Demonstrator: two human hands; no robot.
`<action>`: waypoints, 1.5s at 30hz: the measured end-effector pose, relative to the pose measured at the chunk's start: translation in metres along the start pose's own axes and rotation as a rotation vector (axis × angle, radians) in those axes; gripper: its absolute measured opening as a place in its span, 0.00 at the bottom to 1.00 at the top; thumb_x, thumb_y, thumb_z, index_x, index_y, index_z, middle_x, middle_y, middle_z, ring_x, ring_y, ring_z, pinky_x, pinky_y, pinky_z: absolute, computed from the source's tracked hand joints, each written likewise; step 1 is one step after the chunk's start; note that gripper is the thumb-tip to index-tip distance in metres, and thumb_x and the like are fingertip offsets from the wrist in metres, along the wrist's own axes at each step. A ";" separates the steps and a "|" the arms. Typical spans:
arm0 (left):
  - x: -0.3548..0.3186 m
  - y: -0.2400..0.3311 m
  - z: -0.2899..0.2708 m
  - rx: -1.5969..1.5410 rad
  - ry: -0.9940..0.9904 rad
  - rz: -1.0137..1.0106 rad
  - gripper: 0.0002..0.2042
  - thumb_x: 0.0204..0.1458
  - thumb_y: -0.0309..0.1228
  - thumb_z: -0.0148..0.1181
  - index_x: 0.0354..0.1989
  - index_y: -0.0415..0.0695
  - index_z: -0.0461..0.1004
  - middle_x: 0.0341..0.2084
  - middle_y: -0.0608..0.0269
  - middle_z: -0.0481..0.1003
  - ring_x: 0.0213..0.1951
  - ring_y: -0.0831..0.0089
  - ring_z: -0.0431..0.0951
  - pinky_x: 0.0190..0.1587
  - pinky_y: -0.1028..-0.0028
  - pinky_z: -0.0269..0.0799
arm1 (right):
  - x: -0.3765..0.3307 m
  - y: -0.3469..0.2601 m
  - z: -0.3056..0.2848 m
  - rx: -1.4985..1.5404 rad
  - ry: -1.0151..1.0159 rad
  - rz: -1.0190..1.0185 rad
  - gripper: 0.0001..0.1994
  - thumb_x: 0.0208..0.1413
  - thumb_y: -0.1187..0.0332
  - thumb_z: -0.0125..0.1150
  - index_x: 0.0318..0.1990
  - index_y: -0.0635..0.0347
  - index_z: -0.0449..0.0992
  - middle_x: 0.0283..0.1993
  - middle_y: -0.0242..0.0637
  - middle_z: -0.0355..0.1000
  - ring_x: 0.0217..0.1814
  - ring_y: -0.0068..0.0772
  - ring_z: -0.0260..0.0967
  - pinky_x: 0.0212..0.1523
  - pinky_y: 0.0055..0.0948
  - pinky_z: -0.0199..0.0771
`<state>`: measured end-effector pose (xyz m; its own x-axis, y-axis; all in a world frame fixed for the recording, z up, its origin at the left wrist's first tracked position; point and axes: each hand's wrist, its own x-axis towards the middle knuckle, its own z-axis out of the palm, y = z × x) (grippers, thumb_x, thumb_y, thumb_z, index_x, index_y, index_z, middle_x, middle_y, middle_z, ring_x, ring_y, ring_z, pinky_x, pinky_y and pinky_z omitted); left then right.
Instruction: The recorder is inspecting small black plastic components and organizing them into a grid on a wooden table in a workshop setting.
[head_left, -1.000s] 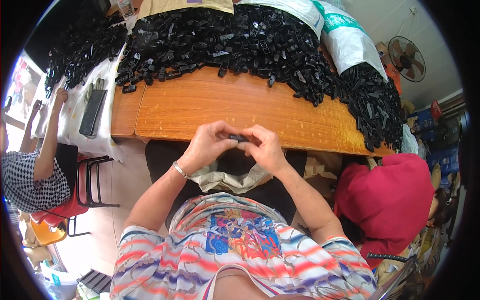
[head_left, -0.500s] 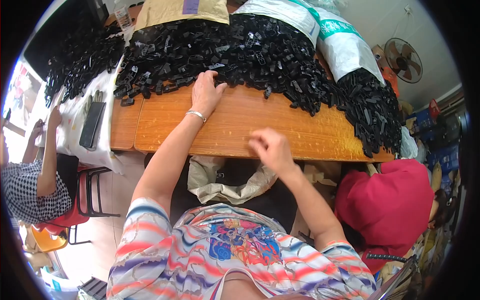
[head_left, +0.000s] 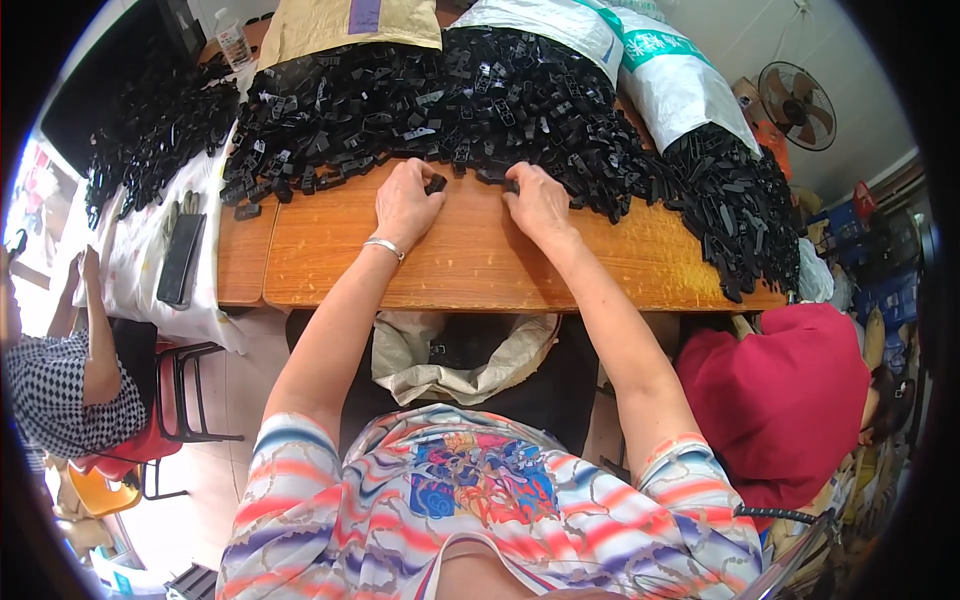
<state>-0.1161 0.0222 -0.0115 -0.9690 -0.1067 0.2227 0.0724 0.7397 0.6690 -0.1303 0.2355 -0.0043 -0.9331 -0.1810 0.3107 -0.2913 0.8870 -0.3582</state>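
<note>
A big heap of small black plastic parts (head_left: 480, 90) covers the far side of the wooden table (head_left: 470, 260). My left hand (head_left: 405, 200), with a silver bracelet on the wrist, rests at the heap's near edge, its fingers closed on one black part (head_left: 435, 184). My right hand (head_left: 538, 200) lies just to the right, fingertips on another black part (head_left: 495, 177) at the heap's edge. Both arms stretch forward over the bare table.
An open grey sack (head_left: 460, 355) with black parts inside hangs below the table edge by my lap. White and brown sacks (head_left: 660, 70) lie behind the heap. A person in a checked shirt (head_left: 60, 390) sits at left, one in red (head_left: 780, 400) at right. A fan (head_left: 797, 105) stands far right.
My hands were together near my body a second ago. The left reached the heap first; now the right has also moved forward to the heap, and each takes a black part.
</note>
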 end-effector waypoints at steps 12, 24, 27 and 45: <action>-0.044 0.012 -0.021 -1.027 -0.420 -0.333 0.08 0.59 0.31 0.60 0.39 0.40 0.70 0.32 0.64 0.77 0.33 0.77 0.79 0.34 0.81 0.75 | -0.036 -0.035 -0.025 0.831 -0.375 0.362 0.18 0.44 0.69 0.77 0.38 0.64 0.73 0.30 0.37 0.75 0.29 0.26 0.73 0.29 0.26 0.75; -0.065 0.017 -0.027 -1.263 -0.286 -0.220 0.10 0.61 0.27 0.57 0.48 0.38 0.69 0.40 0.62 0.77 0.37 0.78 0.79 0.40 0.81 0.76 | -0.054 -0.075 -0.041 1.031 -0.088 0.151 0.09 0.54 0.76 0.66 0.40 0.65 0.72 0.32 0.32 0.73 0.29 0.18 0.71 0.30 0.19 0.75; -0.068 0.018 -0.031 -1.288 -0.312 -0.156 0.14 0.60 0.25 0.58 0.53 0.36 0.68 0.43 0.60 0.77 0.39 0.78 0.79 0.42 0.81 0.76 | -0.056 -0.082 -0.044 0.808 0.023 0.004 0.11 0.51 0.78 0.66 0.41 0.67 0.73 0.35 0.37 0.74 0.31 0.24 0.74 0.28 0.21 0.75; -0.087 0.017 -0.028 -1.337 -0.359 -0.122 0.22 0.59 0.24 0.58 0.62 0.34 0.65 0.48 0.59 0.75 0.48 0.77 0.76 0.51 0.76 0.75 | -0.071 -0.083 -0.026 0.600 0.115 -0.227 0.12 0.45 0.81 0.67 0.39 0.65 0.74 0.37 0.43 0.71 0.35 0.41 0.75 0.32 0.33 0.77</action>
<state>-0.0240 0.0260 0.0002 -0.9778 0.2014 0.0585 -0.0449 -0.4736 0.8796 -0.0343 0.1863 0.0266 -0.8156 -0.2596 0.5172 -0.5769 0.4343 -0.6917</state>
